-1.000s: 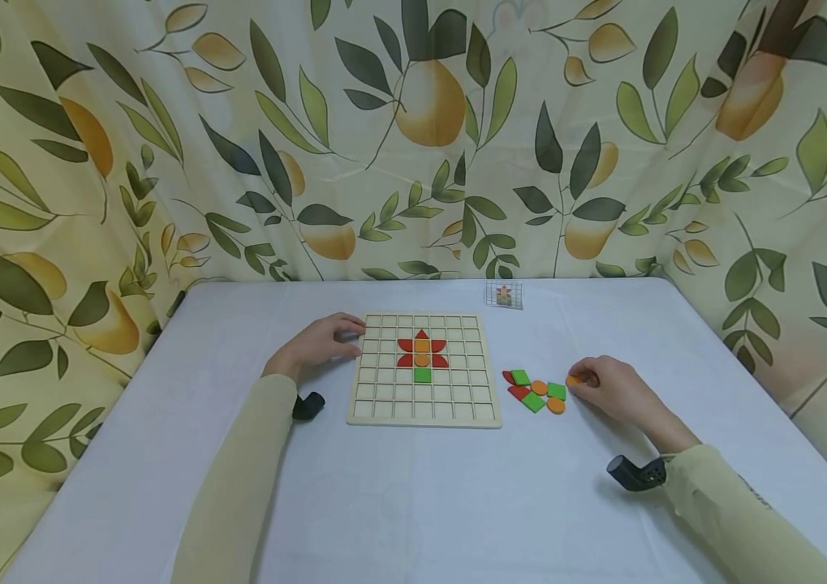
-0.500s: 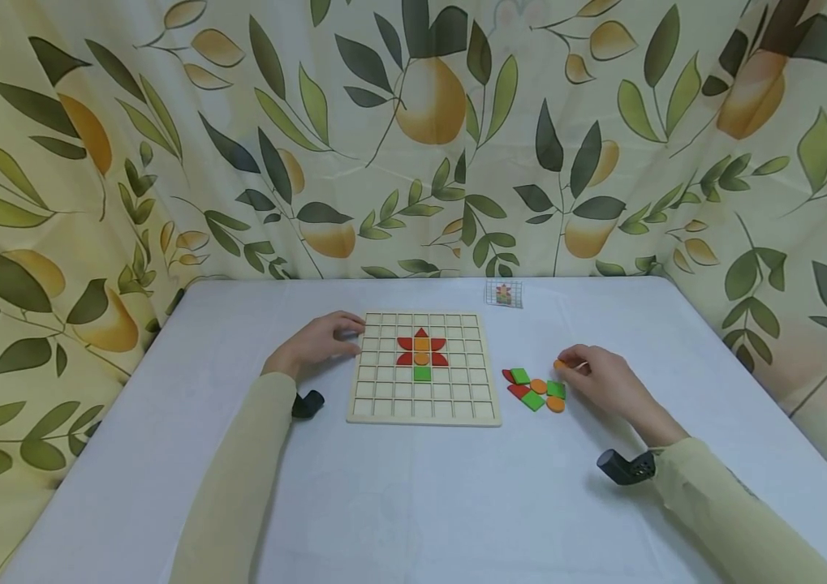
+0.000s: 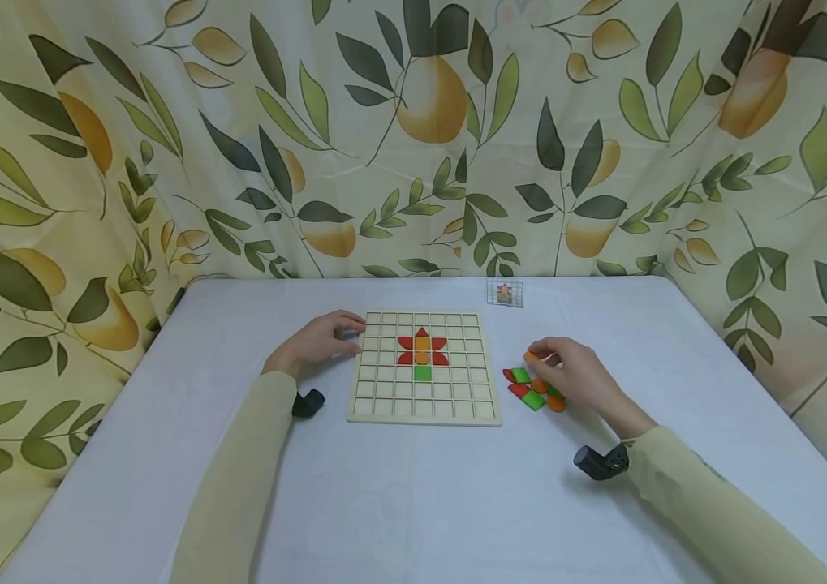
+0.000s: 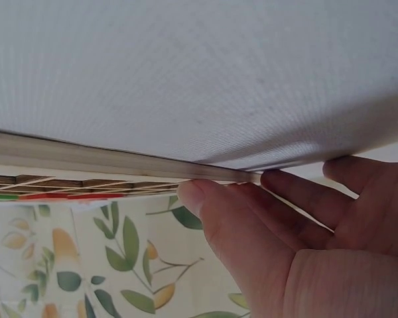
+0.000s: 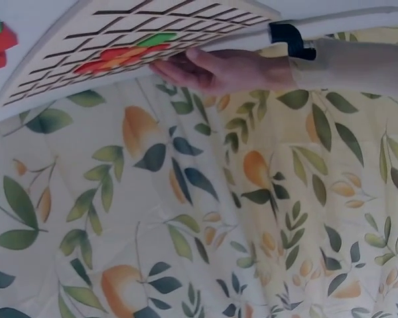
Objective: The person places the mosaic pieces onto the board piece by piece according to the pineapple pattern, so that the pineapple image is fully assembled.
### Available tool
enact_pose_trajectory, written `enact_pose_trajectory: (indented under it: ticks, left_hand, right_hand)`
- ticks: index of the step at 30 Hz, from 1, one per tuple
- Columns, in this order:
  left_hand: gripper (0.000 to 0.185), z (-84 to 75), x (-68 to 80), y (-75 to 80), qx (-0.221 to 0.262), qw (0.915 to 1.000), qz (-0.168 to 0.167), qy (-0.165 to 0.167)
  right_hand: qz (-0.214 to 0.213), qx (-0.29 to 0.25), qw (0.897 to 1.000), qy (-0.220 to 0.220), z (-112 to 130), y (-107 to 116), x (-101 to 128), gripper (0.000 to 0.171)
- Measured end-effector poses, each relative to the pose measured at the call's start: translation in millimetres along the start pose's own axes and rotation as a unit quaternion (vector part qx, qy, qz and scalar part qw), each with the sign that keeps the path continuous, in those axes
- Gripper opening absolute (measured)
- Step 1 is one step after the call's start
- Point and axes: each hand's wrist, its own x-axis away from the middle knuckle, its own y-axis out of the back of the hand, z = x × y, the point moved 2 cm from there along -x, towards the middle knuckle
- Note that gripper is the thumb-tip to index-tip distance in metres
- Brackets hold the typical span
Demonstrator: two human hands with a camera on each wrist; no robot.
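Observation:
A wooden grid board (image 3: 424, 405) lies on the white table (image 3: 413, 503), bearing a flower of red and orange pieces (image 3: 421, 349) with a green square under it. My left hand (image 3: 343, 334) rests with relaxed fingers against the board's left edge; in the left wrist view its fingers (image 4: 278, 199) touch the board's rim (image 4: 119, 159). My right hand (image 3: 539, 355) pinches a small orange piece (image 3: 531, 355) above a pile of loose red, green and orange pieces (image 3: 532, 391) to the right of the board. The right wrist view shows the board (image 5: 139, 33) and my left hand (image 5: 205, 66).
A small pattern card (image 3: 504, 294) stands at the table's far edge, behind the board's right corner. A leaf-and-pear curtain (image 3: 413, 138) closes in the table at the back and on both sides.
My right hand lifted the orange piece from the pile's right side and carried it left, over the pile, towards the board. The left hand stayed put.

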Motion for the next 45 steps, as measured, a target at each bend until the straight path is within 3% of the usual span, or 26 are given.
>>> enact_pose_trajectory:
  ticks: [8, 15, 28, 45]
  left_hand:
    - [0.041, 1.3, -0.6, 0.2, -0.003, 1.0, -0.002, -0.003]
    - [0.041, 2.3, -0.9, -0.5, -0.002, 1.0, 0.001, -0.004]
    - [0.041, 3.6, -2.8, -0.1, 0.001, 1.0, 0.003, -0.003]
    - [0.041, 1.5, -1.1, 0.6, 0.0, 1.0, 0.008, 0.004]
  right_hand:
    - [0.01, -0.007, 0.999, 0.037, 29.7, -23.9, -11.3, 0.032]
    - [0.016, -0.014, 0.994, 0.112, 57.9, -40.2, -18.0, 0.025]
    - [0.032, 0.01, 0.99, 0.138, 83.7, -68.7, -27.6, 0.023]
    - [0.025, 0.006, 0.989, 0.145, 89.3, -74.7, -28.5, 0.021]
